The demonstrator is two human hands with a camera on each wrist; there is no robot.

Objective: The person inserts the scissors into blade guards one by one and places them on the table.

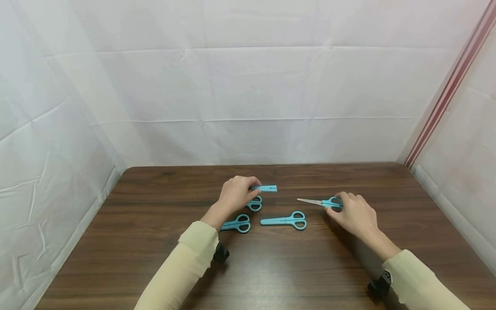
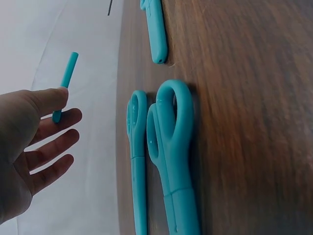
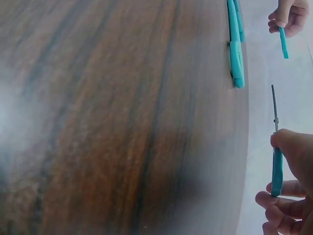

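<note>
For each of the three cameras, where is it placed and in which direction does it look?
Head: on the head, looking forward and down at the table; both sleeves and hands show.
Left wrist: on the left wrist, along the tabletop; left hand pinches a teal cover.
Right wrist: on the right wrist; right hand holds bare-bladed scissors.
All views share that cover.

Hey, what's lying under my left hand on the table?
Partly under the left hand lies a teal pair of scissors: only its handle loops show, and the hand covers its blade end. The hand itself pinches a loose teal blade cover above the wooden table.
</note>
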